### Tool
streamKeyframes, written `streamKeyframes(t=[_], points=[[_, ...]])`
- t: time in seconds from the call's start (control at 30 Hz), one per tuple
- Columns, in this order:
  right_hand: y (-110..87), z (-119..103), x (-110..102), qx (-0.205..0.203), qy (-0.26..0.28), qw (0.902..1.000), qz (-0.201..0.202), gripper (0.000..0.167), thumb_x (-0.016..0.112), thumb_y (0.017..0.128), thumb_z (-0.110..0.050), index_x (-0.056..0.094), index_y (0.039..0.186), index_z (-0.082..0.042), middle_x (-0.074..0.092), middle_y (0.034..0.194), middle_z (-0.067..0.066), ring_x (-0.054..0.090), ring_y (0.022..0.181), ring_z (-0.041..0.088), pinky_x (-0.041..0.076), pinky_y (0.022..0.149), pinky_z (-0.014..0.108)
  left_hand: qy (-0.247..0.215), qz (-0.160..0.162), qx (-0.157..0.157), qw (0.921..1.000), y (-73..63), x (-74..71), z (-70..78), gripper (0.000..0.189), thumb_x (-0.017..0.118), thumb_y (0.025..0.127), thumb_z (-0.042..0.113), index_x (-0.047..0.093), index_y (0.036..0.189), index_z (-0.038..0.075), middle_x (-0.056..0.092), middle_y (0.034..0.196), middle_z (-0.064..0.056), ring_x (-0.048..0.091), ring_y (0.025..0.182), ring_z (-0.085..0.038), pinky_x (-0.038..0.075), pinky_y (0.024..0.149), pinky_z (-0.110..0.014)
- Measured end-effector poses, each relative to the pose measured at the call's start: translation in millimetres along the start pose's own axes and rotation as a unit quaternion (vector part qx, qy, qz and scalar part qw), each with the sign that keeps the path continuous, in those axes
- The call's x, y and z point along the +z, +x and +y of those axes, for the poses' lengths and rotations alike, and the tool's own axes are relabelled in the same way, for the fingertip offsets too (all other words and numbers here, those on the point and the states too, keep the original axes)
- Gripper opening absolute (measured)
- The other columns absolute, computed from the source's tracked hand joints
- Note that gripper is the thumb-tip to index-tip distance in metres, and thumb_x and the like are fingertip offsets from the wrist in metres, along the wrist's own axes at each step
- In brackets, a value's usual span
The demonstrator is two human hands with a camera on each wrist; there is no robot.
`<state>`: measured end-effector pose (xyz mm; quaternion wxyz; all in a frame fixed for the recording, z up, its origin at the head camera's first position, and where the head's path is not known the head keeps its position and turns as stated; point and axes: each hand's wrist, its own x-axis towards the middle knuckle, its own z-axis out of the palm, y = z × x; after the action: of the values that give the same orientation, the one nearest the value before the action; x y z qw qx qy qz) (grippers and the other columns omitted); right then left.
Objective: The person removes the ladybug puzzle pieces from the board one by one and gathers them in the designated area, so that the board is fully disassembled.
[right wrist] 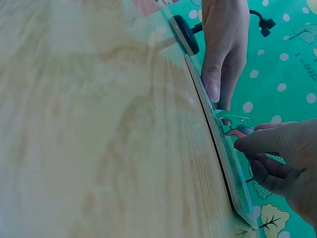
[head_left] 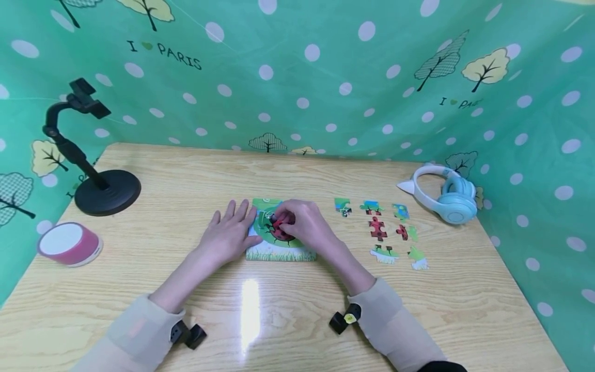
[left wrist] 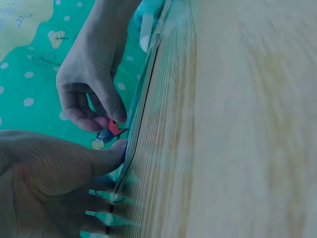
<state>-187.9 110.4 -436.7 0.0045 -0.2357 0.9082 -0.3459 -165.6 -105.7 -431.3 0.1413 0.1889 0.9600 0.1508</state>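
Note:
A puzzle board (head_left: 279, 252) with a ladybug picture, green ground and grass along its lower edge lies flat on the table. My left hand (head_left: 229, 235) rests at its left edge, fingers spread and thumb on the board. Above the middle of the board, my right hand (head_left: 304, 222) pinches a small puzzle piece (left wrist: 115, 130) between thumb and fingers. Red and dark blue show on this piece (right wrist: 241, 132), which looks tilted; the fingers hide part of it. Whether it touches the board I cannot tell.
Several loose puzzle pieces (head_left: 377, 229) lie right of the board. Blue headphones (head_left: 456, 201) sit at the far right. On the left stand a black phone holder (head_left: 108, 194) and a pink-and-white round container (head_left: 69, 244). A green dotted cloth (head_left: 297, 77) hangs behind the wooden table (head_left: 288, 320).

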Motion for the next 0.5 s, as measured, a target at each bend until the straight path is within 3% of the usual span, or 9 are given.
streamKeyframes(t=[0.27,0.5], points=[[-0.2,2.1,3.6,-0.026,-0.003,0.9996,0.01,0.017,0.081,0.084,0.003,0.077,0.097,-0.007,0.077,0.093,0.005,0.07,0.077,0.01,0.058,0.069,0.015,0.003,0.001,0.001,1.0,1.3,0.8,-0.3,0.075,0.057,0.104,0.044,0.03,0.162,0.005,0.02,0.17,-0.023,0.014,0.157,-0.05,0.017,0.123,-0.073],[-0.8,1.7,2.4,-0.014,0.002,0.9998,0.012,0.016,0.08,0.086,0.0,0.078,0.1,-0.008,0.078,0.094,0.004,0.071,0.079,0.008,0.058,0.07,0.014,0.001,0.0,0.001,1.0,0.4,-0.3,0.1,0.074,0.056,0.104,0.043,0.03,0.162,0.005,0.019,0.17,-0.024,0.013,0.157,-0.051,0.017,0.123,-0.073]])
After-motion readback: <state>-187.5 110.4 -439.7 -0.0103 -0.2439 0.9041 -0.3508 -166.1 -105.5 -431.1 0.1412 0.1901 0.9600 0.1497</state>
